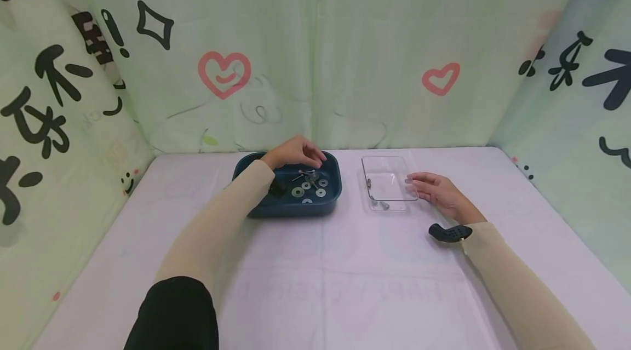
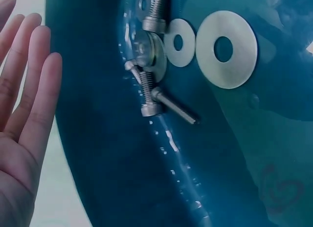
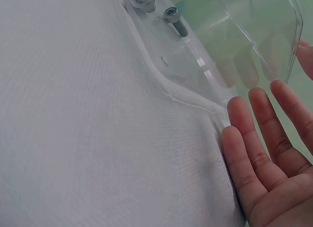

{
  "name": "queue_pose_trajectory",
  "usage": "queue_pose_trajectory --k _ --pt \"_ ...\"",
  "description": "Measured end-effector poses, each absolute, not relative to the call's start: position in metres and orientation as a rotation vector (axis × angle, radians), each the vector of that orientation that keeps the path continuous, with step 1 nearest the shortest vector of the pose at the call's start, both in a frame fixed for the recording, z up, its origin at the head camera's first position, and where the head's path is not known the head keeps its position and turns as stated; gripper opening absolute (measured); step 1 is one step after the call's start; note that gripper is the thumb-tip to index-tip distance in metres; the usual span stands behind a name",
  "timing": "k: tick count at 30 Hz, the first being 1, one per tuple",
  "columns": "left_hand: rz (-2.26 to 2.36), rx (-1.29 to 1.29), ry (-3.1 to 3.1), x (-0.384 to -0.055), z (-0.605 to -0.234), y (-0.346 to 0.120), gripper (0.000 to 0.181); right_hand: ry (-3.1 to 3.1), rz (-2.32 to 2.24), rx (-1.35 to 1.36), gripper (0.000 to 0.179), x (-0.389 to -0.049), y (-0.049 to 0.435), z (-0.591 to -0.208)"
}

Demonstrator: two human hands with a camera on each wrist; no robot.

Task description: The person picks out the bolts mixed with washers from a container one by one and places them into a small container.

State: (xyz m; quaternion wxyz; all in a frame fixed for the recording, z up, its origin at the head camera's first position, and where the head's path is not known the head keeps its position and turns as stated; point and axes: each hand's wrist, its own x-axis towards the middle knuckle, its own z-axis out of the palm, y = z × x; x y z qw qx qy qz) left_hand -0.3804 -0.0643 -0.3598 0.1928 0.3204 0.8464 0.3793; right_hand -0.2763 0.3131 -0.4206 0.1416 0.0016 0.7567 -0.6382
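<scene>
My left hand (image 1: 296, 151) hovers over the far side of a dark blue tray (image 1: 291, 210), its fingers loosely extended and nothing visible in them. Several flat washers (image 2: 226, 50) and socket-head bolts (image 2: 149, 92) lie in that tray; the left wrist view shows them to the side of my straight fingers (image 2: 41, 90). On the right, my right hand (image 1: 436, 192) is at the right side of a clear plastic box (image 1: 386, 200), fingers nearly straight against or close to its wall. A few bolts (image 3: 176, 21) lie inside the box. Whether the thumb touches the rim is unclear.
A white cloth (image 1: 320, 279) covers the table. Light green printed curtains (image 1: 345, 65) enclose the back and both sides. The tray and the box stand near the table's back edge, with a gap of cloth between them.
</scene>
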Motion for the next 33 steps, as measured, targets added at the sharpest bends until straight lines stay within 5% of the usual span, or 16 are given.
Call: queue_pose_trajectory --k 21,33 --pt "0.94 0.868 2.383 -0.389 -0.388 -0.062 0.029 2.195 -1.833 0.0 0.057 -0.275 0.313 -0.421" --pt "0.94 0.83 2.357 -0.39 -0.401 -0.063 0.028 2.144 -1.889 -0.024 0.035 -0.275 0.314 -0.42"
